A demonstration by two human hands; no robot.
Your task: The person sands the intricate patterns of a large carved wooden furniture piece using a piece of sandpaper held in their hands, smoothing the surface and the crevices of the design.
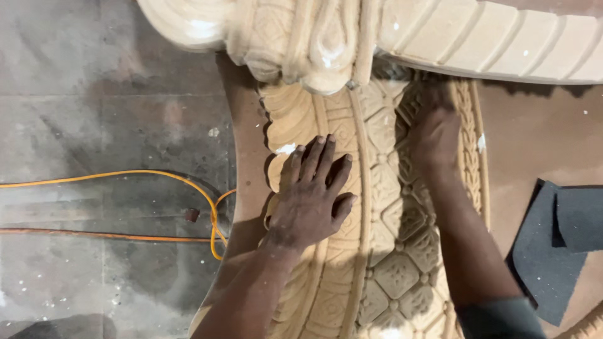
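Grey concrete floor (pixel 94 94) seen left of left hand, stained, dusted, flecked with white specks. Orange cable (pixel 125 174) laid across floor, looped near panel edge beside left wrist. Brown board surface (pixel 534 132) seen right of right hand, dust-coated. Dark grey abrasive sheets (pixel 553 245) laid overlapping beside right forearm. Light soft, shadows cast below upper carving.

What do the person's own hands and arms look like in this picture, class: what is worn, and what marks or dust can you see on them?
Both hands are bare: no gloves, rings or watch. The left hand and its forearm are uncovered and carry a film of pale dust, thickest on the knuckles and fingertips. The right hand is dusty too; its arm is bare down to a grey-green sleeve at the frame's lower edge.
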